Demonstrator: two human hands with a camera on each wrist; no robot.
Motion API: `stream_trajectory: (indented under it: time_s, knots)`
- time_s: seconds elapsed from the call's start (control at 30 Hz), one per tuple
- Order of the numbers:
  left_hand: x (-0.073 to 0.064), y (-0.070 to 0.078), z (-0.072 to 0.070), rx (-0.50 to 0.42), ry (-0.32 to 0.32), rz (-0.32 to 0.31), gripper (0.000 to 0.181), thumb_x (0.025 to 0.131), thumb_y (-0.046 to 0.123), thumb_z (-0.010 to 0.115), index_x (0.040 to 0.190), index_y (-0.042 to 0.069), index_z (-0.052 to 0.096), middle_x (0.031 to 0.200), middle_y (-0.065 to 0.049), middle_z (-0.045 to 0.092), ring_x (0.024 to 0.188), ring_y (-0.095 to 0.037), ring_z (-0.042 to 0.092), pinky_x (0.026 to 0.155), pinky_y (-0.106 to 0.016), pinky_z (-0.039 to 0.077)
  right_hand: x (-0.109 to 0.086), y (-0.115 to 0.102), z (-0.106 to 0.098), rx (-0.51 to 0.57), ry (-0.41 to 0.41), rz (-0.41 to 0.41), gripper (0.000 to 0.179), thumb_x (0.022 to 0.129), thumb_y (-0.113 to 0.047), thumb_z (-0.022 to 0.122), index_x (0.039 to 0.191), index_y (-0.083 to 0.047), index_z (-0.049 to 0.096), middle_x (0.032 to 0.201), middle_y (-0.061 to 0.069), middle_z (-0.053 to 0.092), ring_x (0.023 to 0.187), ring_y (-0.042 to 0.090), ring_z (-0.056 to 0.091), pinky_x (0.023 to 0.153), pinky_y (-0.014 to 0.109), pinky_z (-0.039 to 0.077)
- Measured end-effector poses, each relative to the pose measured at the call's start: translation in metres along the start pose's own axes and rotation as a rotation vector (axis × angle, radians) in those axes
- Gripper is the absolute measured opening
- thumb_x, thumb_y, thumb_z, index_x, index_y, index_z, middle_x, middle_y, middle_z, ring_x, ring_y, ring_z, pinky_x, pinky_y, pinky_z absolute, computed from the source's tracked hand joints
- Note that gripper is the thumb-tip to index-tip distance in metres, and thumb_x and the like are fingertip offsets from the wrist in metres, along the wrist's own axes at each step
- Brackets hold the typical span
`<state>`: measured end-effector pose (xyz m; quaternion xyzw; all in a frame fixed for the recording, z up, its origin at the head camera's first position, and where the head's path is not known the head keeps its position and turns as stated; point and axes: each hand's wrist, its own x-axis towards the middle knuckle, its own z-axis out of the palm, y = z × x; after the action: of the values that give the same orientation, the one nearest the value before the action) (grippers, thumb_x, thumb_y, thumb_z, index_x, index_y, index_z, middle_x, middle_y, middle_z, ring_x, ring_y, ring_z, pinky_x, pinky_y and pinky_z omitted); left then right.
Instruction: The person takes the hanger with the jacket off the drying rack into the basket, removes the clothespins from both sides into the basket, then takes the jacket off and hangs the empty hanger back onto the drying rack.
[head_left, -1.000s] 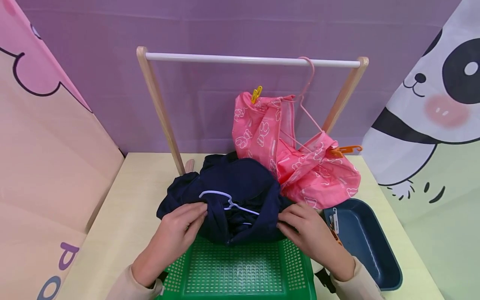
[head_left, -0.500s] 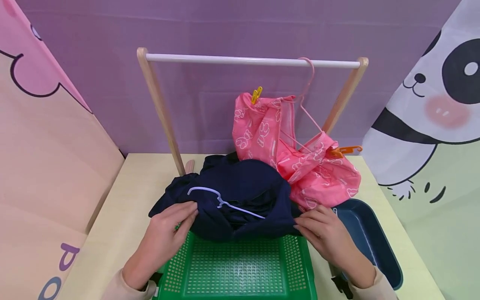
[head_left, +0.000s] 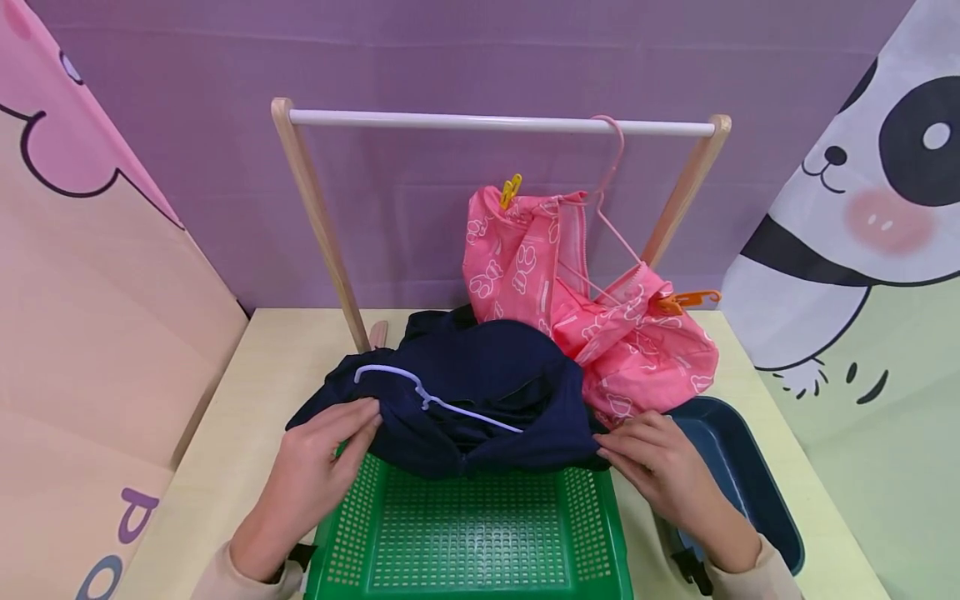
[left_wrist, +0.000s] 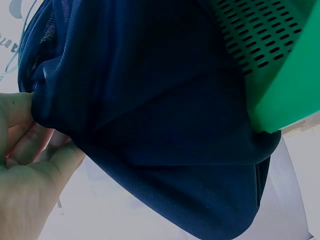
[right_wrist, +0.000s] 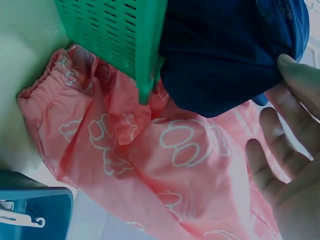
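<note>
A navy garment [head_left: 491,354] lies bunched over the far part of the green basket [head_left: 468,533], its opening facing me. My left hand [head_left: 315,458] pinches the left side of that opening; in the left wrist view its thumb and fingers meet at the cloth's edge. On the other side, my right hand [head_left: 671,471] pinches the cloth between thumb and index finger, the other fingers loose in the right wrist view. A lavender hanger [head_left: 426,400] sits in the opening, its hook pointing left over the cloth and part of it hidden inside.
Behind stands a wooden rack with a white rail [head_left: 465,122]. From it a pink printed jacket [head_left: 517,258] hangs on a pink hanger [head_left: 619,150], with a yellow clip [head_left: 510,191] and an orange clip [head_left: 686,301]. A dark blue tray [head_left: 750,483] holding a white clip [right_wrist: 20,218] is at right.
Both hands have moved apart, the left leftward and the right rightward, spreading the navy garment wider. The lavender hanger has shifted left and slightly up.
</note>
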<state>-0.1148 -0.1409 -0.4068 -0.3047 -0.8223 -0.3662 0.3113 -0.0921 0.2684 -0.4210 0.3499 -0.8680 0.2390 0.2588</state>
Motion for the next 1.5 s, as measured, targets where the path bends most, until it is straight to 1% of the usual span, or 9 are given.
stream_trajectory:
  time_s: [0.27, 0.4, 0.5, 0.63, 0.9, 1.2, 1.33, 1.47, 1.5]
  knots:
    - [0.001, -0.006, -0.008, 0.021, 0.045, -0.035, 0.038, 0.068, -0.019, 0.079, 0.104, -0.006, 0.076, 0.102, -0.015, 0.074, 0.091, -0.03, 0.072, 0.084, -0.009, 0.047, -0.007, 0.008, -0.003, 0.008, 0.063, 0.007, 0.048, 0.103, -0.045, 0.052, 0.104, -0.004, 0.077, 0.092, 0.002, 0.073, 0.084, 0.017, 0.058, 0.079, 0.013, 0.049]
    - [0.003, -0.006, -0.011, 0.014, 0.045, -0.044, 0.037, 0.07, -0.019, 0.078, 0.104, -0.006, 0.076, 0.104, -0.014, 0.074, 0.09, -0.03, 0.072, 0.08, -0.009, 0.048, -0.008, 0.011, 0.001, 0.047, 0.031, 0.024, 0.047, 0.102, -0.045, 0.054, 0.108, -0.004, 0.075, 0.093, 0.001, 0.072, 0.084, 0.016, 0.056, 0.075, 0.015, 0.048]
    - [0.004, -0.006, -0.011, 0.019, 0.035, -0.043, 0.035, 0.072, -0.018, 0.078, 0.105, -0.005, 0.076, 0.104, -0.014, 0.074, 0.09, -0.031, 0.072, 0.084, -0.01, 0.047, -0.008, 0.012, 0.004, 0.052, 0.017, 0.013, 0.047, 0.102, -0.045, 0.053, 0.101, -0.004, 0.076, 0.089, 0.001, 0.072, 0.082, 0.017, 0.057, 0.074, 0.017, 0.048]
    - [0.003, -0.008, -0.012, 0.039, 0.054, -0.046, 0.036, 0.07, -0.018, 0.078, 0.103, -0.005, 0.076, 0.103, -0.014, 0.074, 0.089, -0.031, 0.073, 0.079, -0.009, 0.049, -0.01, 0.014, 0.003, 0.05, 0.025, 0.02, 0.047, 0.103, -0.045, 0.053, 0.094, -0.006, 0.077, 0.086, 0.001, 0.072, 0.082, 0.017, 0.058, 0.075, 0.018, 0.049]
    - [0.002, -0.013, -0.02, 0.061, 0.076, -0.084, 0.037, 0.07, -0.019, 0.078, 0.103, -0.005, 0.076, 0.101, -0.016, 0.074, 0.091, -0.028, 0.072, 0.083, -0.008, 0.046, -0.032, 0.024, -0.006, 0.008, 0.06, 0.093, 0.045, 0.102, -0.045, 0.054, 0.095, -0.008, 0.078, 0.082, -0.004, 0.07, 0.08, 0.014, 0.053, 0.064, 0.016, 0.044]
    - [0.005, -0.011, -0.021, 0.058, 0.074, -0.13, 0.035, 0.073, -0.018, 0.078, 0.105, -0.004, 0.076, 0.102, -0.013, 0.074, 0.089, -0.026, 0.072, 0.079, -0.007, 0.046, -0.048, 0.029, -0.005, -0.024, -0.049, 0.161, 0.049, 0.102, -0.05, 0.048, 0.097, -0.012, 0.078, 0.084, -0.007, 0.07, 0.078, 0.009, 0.05, 0.062, 0.01, 0.04]
    - [0.006, -0.009, -0.018, 0.042, 0.062, -0.117, 0.034, 0.074, -0.017, 0.078, 0.105, -0.003, 0.076, 0.101, -0.014, 0.074, 0.093, -0.023, 0.072, 0.082, -0.008, 0.046, -0.039, 0.024, -0.006, -0.013, -0.053, 0.169, 0.026, 0.093, -0.034, 0.073, 0.106, -0.011, 0.076, 0.096, -0.006, 0.07, 0.086, 0.01, 0.053, 0.072, 0.008, 0.043]
    - [0.006, -0.007, -0.015, 0.041, 0.046, -0.114, 0.032, 0.075, -0.017, 0.077, 0.104, -0.003, 0.076, 0.102, -0.013, 0.074, 0.092, -0.027, 0.072, 0.084, -0.007, 0.045, -0.023, 0.013, -0.006, 0.037, -0.058, 0.201, 0.046, 0.073, -0.013, 0.089, 0.116, -0.009, 0.072, 0.111, -0.001, 0.067, 0.1, 0.014, 0.056, 0.088, 0.009, 0.045]
    - [0.006, -0.007, -0.015, 0.04, 0.044, -0.115, 0.032, 0.074, -0.017, 0.077, 0.104, -0.003, 0.076, 0.102, -0.013, 0.074, 0.091, -0.029, 0.072, 0.084, -0.007, 0.045, -0.019, 0.01, -0.005, 0.056, -0.048, 0.196, 0.049, 0.072, -0.011, 0.09, 0.117, -0.008, 0.072, 0.112, 0.0, 0.066, 0.099, 0.014, 0.056, 0.085, 0.009, 0.046]
